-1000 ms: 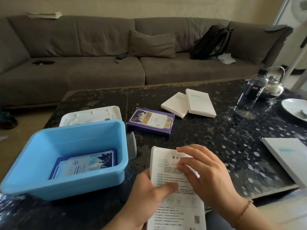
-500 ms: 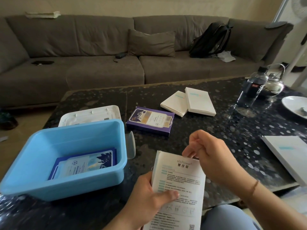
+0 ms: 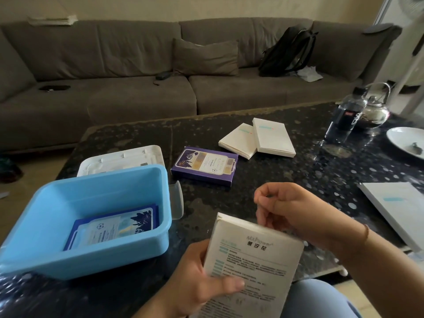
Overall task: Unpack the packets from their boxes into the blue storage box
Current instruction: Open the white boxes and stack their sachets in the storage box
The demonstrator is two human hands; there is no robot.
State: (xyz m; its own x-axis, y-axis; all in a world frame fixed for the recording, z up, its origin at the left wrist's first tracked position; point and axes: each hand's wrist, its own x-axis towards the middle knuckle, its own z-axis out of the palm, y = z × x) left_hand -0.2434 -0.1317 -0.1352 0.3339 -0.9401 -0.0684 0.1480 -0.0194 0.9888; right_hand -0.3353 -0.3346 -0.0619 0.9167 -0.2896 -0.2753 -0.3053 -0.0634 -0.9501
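Head view: left hand (image 3: 195, 278) grips white printed cardboard box (image 3: 250, 267) upright over the near edge of the dark speckled table (image 3: 298, 180), thumb across its face. Right hand (image 3: 289, 207), fingers curled, pinches at the box's top edge. Blue plastic storage box (image 3: 46, 226) sits at the near left corner, holding blue packets (image 3: 114, 228).

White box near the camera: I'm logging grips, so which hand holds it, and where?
The left hand grips the white box by its left edge, thumb across the printed face.
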